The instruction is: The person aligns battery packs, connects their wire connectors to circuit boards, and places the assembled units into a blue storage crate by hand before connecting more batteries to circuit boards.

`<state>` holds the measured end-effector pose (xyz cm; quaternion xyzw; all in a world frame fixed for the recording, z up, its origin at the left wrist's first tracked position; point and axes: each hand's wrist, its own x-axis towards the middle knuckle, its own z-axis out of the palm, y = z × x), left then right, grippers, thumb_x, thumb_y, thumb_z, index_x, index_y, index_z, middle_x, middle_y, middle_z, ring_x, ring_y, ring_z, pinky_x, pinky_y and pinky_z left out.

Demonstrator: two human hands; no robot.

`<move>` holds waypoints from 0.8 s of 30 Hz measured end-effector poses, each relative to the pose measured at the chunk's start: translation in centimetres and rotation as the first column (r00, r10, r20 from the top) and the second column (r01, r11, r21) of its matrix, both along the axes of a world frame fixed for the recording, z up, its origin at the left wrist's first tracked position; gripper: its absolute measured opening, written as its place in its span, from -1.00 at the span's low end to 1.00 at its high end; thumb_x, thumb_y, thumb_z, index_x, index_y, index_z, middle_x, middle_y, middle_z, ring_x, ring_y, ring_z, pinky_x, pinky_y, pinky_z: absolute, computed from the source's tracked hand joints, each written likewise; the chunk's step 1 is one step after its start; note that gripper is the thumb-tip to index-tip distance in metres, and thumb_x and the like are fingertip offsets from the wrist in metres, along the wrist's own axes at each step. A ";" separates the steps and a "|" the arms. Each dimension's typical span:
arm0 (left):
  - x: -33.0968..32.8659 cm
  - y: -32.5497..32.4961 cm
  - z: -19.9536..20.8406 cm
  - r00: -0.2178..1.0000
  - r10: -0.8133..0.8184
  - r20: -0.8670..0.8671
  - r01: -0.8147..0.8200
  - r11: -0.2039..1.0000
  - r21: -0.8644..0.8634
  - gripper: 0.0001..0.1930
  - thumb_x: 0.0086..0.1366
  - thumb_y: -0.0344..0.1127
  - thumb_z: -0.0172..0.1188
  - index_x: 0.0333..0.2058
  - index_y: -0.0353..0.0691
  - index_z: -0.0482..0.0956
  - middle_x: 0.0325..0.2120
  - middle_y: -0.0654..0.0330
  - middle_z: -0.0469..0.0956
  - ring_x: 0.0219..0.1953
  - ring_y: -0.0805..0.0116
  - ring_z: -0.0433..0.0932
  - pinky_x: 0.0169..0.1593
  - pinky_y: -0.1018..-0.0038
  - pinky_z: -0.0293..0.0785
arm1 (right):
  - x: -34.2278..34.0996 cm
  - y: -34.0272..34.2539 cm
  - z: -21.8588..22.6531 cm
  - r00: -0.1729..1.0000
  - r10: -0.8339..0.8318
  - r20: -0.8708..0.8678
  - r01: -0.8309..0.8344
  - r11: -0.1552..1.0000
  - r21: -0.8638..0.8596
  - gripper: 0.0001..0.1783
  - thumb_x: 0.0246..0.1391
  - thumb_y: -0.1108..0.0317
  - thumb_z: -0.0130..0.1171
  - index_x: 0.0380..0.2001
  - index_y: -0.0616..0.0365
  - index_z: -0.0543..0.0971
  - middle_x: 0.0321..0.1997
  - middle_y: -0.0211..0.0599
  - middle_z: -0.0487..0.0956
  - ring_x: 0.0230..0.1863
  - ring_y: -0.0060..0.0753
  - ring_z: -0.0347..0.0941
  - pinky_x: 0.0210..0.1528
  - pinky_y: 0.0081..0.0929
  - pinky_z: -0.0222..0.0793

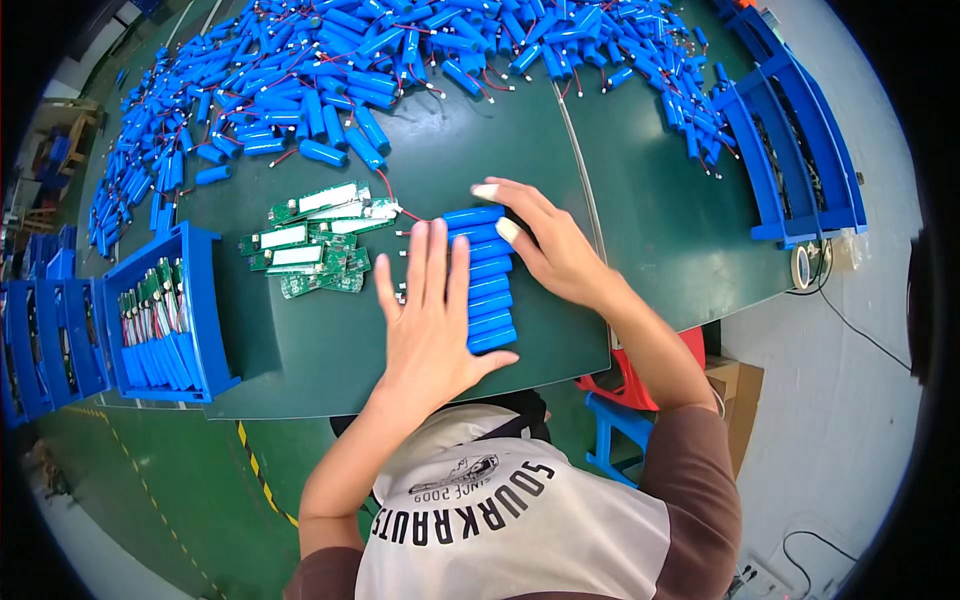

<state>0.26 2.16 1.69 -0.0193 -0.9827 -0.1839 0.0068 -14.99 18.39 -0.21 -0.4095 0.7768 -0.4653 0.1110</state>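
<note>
A row of blue cylindrical battery cells (490, 286) lies side by side on the green table, close to its near edge. My left hand (424, 335) is flat over the left ends of the row, fingers stretched out and pointing away from me. Small white connectors peek out to the left of its fingers. At the far right end of the row is my right hand (556, 248), thumb and index finger apart beside the topmost cells. Pale covers sit on both those fingertips. Left of the row are several stacked green circuit boards (285, 258) with white strips.
A large heap of blue cells with red wires (330, 75) covers the far side of the table. Blue bins stand left (208, 310) and right (745, 150), the left one holding wired boards and blue cells. A red stool (640, 378) is below the table's right edge.
</note>
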 end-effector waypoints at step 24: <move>0.6 0.2 -2.7 0.995 0.068 -0.075 -0.064 0.997 0.050 0.45 -0.11 0.37 0.47 0.46 -0.47 -0.19 0.48 -0.23 -0.07 0.56 -0.18 -0.22 0.42 -0.33 -0.44 | 0.4 -1.5 -1.1 0.948 -0.003 0.317 0.046 0.990 -0.130 -0.44 0.52 0.08 -0.23 0.35 0.27 0.25 0.23 0.00 0.56 0.28 -0.12 0.46 0.37 -0.25 0.25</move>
